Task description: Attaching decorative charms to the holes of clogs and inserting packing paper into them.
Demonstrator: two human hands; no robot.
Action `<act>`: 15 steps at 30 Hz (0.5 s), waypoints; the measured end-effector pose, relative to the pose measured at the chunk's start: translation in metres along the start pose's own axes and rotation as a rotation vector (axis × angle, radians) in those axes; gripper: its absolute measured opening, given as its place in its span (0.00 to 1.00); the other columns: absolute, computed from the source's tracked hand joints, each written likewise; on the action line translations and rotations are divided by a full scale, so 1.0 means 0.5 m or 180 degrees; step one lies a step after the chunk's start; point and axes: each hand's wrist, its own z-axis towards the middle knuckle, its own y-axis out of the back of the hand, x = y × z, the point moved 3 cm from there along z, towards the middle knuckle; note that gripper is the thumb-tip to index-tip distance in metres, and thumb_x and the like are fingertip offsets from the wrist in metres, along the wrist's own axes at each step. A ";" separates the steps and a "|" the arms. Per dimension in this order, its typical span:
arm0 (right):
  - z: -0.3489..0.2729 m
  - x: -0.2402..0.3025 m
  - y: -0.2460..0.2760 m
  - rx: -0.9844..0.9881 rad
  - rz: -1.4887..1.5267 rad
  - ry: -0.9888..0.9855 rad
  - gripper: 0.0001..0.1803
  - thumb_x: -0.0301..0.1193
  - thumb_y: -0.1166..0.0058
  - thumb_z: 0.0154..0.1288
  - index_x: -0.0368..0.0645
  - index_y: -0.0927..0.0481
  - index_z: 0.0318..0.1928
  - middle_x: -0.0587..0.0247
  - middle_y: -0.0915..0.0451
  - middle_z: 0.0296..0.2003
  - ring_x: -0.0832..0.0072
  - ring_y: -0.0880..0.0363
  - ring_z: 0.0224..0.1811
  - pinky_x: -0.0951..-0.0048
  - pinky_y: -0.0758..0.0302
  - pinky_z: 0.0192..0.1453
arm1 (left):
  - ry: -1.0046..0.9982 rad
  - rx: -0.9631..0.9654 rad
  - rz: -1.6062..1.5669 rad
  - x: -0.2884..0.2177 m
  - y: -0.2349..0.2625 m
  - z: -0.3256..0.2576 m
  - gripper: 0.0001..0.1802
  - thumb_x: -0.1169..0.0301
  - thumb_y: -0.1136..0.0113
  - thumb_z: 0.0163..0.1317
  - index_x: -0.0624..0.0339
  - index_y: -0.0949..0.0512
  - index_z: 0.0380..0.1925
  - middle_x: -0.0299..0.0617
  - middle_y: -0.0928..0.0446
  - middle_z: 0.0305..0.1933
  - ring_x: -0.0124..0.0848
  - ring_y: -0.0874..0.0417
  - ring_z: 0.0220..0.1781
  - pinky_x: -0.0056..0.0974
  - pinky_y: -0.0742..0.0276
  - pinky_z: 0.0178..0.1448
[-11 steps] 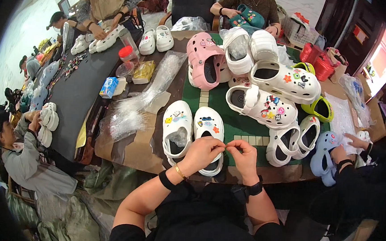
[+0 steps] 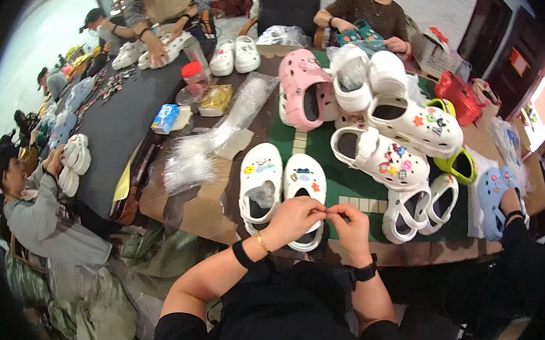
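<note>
Over the near table edge, my left hand (image 2: 297, 219) and my right hand (image 2: 350, 232) meet fingertip to fingertip. Both are closed in a pinch; whatever lies between the fingers is too small to make out. Just beyond them stands a pair of white clogs with colourful charms, toes pointing away. The left clog (image 2: 262, 160) has crumpled clear plastic inside. My left hand partly covers the opening of the right clog (image 2: 305, 169).
Right of my hands are piled white clogs (image 2: 383, 165), a pink clog (image 2: 304, 84) and a lime-green clog (image 2: 459, 165). Clear thin plastic strands (image 2: 194, 161) lie left, near a red-lidded jar (image 2: 192, 75). At right, a co-worker's hand touches blue clogs (image 2: 494, 204); others handle shoes around the table.
The view has shifted slightly, so the table things sit further right. My hands stay pinched together. The co-worker at right has moved the blue clogs farther from the table's near edge.
</note>
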 end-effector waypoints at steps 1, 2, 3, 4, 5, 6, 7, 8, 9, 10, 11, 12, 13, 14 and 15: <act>-0.001 0.003 -0.001 0.0061 0.0022 0.0033 0.05 0.21 0.41 0.57 0.33 0.17 0.35 0.60 0.17 0.30 0.78 0.21 0.31 0.77 0.25 0.38 | 0.0182 0.0069 -0.0042 0.003 -0.001 -0.001 0.10 0.64 0.36 0.59 0.59 0.17 0.34 0.45 0.19 0.31 0.38 0.17 0.32 0.39 0.23 0.36; -0.002 0.006 0.002 0.0055 -0.0038 0.0001 0.05 0.21 0.41 0.57 0.33 0.17 0.35 0.60 0.17 0.30 0.78 0.21 0.31 0.77 0.25 0.38 | 0.0192 0.0107 -0.0001 0.003 -0.001 -0.001 0.10 0.64 0.35 0.59 0.59 0.17 0.34 0.45 0.19 0.31 0.38 0.17 0.32 0.39 0.23 0.36; -0.002 0.006 0.004 0.0051 -0.0098 -0.0026 0.05 0.21 0.41 0.57 0.33 0.17 0.34 0.60 0.17 0.30 0.77 0.21 0.32 0.77 0.25 0.39 | 0.0202 0.0142 0.0040 0.002 -0.001 -0.001 0.10 0.64 0.35 0.58 0.59 0.17 0.33 0.44 0.18 0.31 0.38 0.17 0.32 0.39 0.23 0.36; -0.003 0.002 0.005 0.0040 -0.0109 -0.0021 0.04 0.20 0.41 0.58 0.32 0.18 0.34 0.59 0.17 0.31 0.77 0.20 0.33 0.77 0.25 0.39 | 0.0178 0.0173 0.0056 0.000 0.001 -0.001 0.10 0.64 0.35 0.58 0.59 0.17 0.33 0.44 0.18 0.30 0.38 0.17 0.32 0.38 0.23 0.36; -0.005 0.002 0.004 0.0094 -0.0099 0.0017 0.04 0.20 0.41 0.58 0.32 0.18 0.34 0.59 0.17 0.31 0.77 0.20 0.33 0.77 0.25 0.39 | 0.0190 0.0223 -0.0086 -0.002 0.001 -0.002 0.10 0.66 0.35 0.57 0.60 0.17 0.33 0.44 0.19 0.30 0.38 0.17 0.31 0.38 0.23 0.37; -0.006 0.003 0.005 0.0098 -0.0150 -0.0038 0.04 0.20 0.42 0.58 0.32 0.18 0.34 0.60 0.17 0.31 0.77 0.20 0.33 0.77 0.25 0.40 | 0.0187 0.0239 -0.0224 0.002 -0.001 -0.004 0.09 0.67 0.35 0.57 0.61 0.18 0.33 0.44 0.19 0.30 0.37 0.17 0.31 0.37 0.23 0.37; -0.006 0.002 0.005 0.0098 -0.0204 -0.0093 0.04 0.20 0.42 0.58 0.32 0.18 0.34 0.60 0.17 0.31 0.77 0.20 0.33 0.77 0.25 0.40 | 0.0178 0.0256 -0.0363 0.008 -0.003 -0.005 0.09 0.68 0.36 0.57 0.62 0.18 0.33 0.45 0.19 0.30 0.36 0.17 0.30 0.37 0.23 0.36; -0.007 0.000 0.005 0.0060 -0.0186 -0.0008 0.05 0.20 0.42 0.58 0.32 0.18 0.34 0.60 0.17 0.31 0.76 0.20 0.33 0.76 0.25 0.40 | 0.0160 0.0302 -0.0569 0.009 -0.003 -0.006 0.09 0.69 0.36 0.57 0.64 0.18 0.34 0.45 0.18 0.30 0.34 0.18 0.30 0.36 0.23 0.37; -0.007 0.001 0.004 0.0089 -0.0184 0.0028 0.05 0.20 0.42 0.58 0.32 0.18 0.34 0.60 0.17 0.31 0.76 0.20 0.33 0.76 0.25 0.40 | 0.0013 0.0264 -0.0444 0.012 -0.001 -0.007 0.09 0.69 0.36 0.57 0.63 0.18 0.34 0.45 0.18 0.31 0.33 0.17 0.30 0.36 0.23 0.36; -0.009 0.001 0.004 0.0087 -0.0204 -0.0013 0.05 0.20 0.42 0.58 0.32 0.18 0.34 0.60 0.17 0.31 0.76 0.20 0.33 0.76 0.25 0.40 | 0.0084 0.0248 -0.0514 0.015 -0.001 -0.010 0.09 0.69 0.36 0.57 0.63 0.18 0.34 0.44 0.17 0.31 0.33 0.17 0.31 0.36 0.23 0.36; -0.010 0.002 0.005 0.0078 -0.0224 -0.0058 0.05 0.20 0.42 0.58 0.32 0.18 0.34 0.60 0.17 0.31 0.76 0.21 0.33 0.76 0.25 0.41 | 0.0153 0.0241 -0.0584 0.014 0.001 -0.011 0.09 0.69 0.36 0.57 0.63 0.18 0.34 0.44 0.17 0.31 0.33 0.17 0.31 0.36 0.23 0.36; -0.012 0.012 0.003 0.0093 -0.0262 0.0031 0.04 0.20 0.43 0.58 0.32 0.18 0.34 0.59 0.17 0.31 0.76 0.21 0.33 0.76 0.26 0.40 | 0.0140 0.0212 -0.0574 0.011 0.003 -0.011 0.09 0.69 0.36 0.57 0.63 0.18 0.34 0.44 0.17 0.31 0.33 0.17 0.31 0.36 0.23 0.36; -0.013 0.013 0.000 0.0103 -0.0264 0.0060 0.04 0.20 0.43 0.58 0.32 0.18 0.34 0.59 0.17 0.31 0.76 0.21 0.33 0.76 0.26 0.40 | 0.0297 0.0157 -0.0535 0.010 0.005 -0.013 0.09 0.68 0.36 0.57 0.62 0.17 0.35 0.45 0.17 0.32 0.34 0.17 0.31 0.37 0.23 0.36; -0.014 0.015 -0.001 0.0096 -0.0294 0.0129 0.04 0.20 0.43 0.58 0.32 0.18 0.34 0.60 0.17 0.31 0.76 0.21 0.33 0.76 0.26 0.40 | 0.0447 0.0115 -0.0503 0.009 0.006 -0.012 0.10 0.67 0.36 0.58 0.62 0.17 0.35 0.46 0.17 0.32 0.35 0.16 0.32 0.37 0.23 0.36; -0.015 0.017 -0.001 0.0085 -0.0327 0.0197 0.04 0.20 0.43 0.58 0.33 0.18 0.35 0.60 0.17 0.31 0.76 0.21 0.33 0.76 0.26 0.40 | 0.0424 0.0108 -0.0505 0.006 0.006 -0.011 0.10 0.67 0.36 0.58 0.62 0.17 0.35 0.46 0.17 0.32 0.35 0.16 0.32 0.37 0.23 0.36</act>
